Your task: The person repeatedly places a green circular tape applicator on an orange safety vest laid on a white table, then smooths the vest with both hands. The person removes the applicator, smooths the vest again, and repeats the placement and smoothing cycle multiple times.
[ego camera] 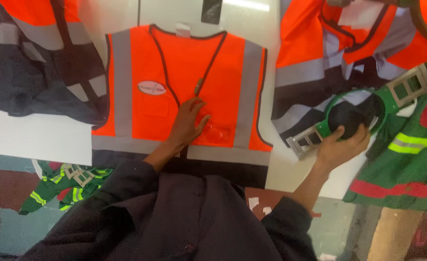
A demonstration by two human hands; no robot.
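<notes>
White tabletop, flat orange vest, round green hoop

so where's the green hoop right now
The green hoop is right of the orange vest, gripped by the right hand at the white table edge.

Two hands are showing, the left hand and the right hand. One orange safety vest is lying spread flat on the one white table. Two heaps of orange, grey and navy vests are sitting at the table's far corners, one heap at the left and another at the right; how many vests each is holding I cannot tell. One green embroidery hoop is showing, and two green garments, one at the right and one on the floor.
</notes>
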